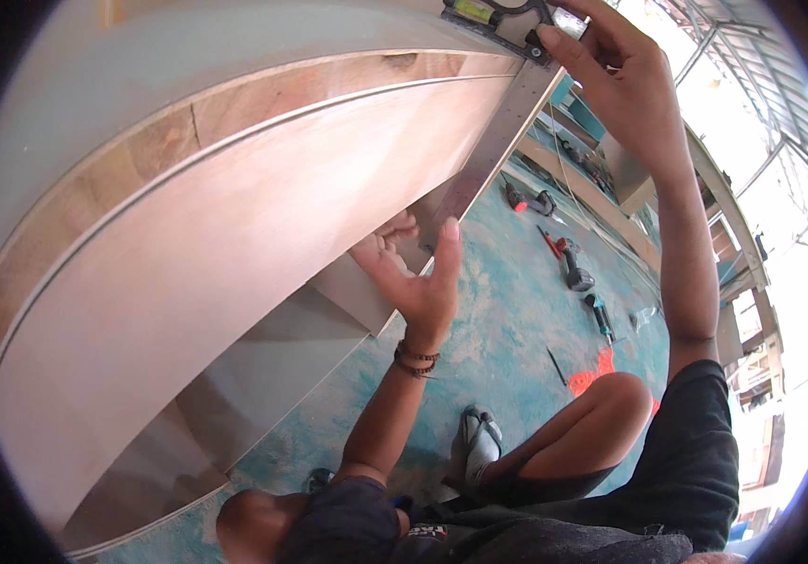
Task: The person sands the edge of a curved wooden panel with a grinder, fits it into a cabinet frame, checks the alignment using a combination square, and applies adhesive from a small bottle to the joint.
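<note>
Square spans plywood panel; drills litter floor.

Single head-worn fisheye view, steeply downward, close over a plywood panel.

The combination square is cut off at the top edge, its head partly covered by the right hand. The blade's lower end is hidden behind the left hand. The plywood panel runs out of frame on the left. Power tools on the far floor are too small to identify. The bright area at right is overexposed, detail unreadable
</note>
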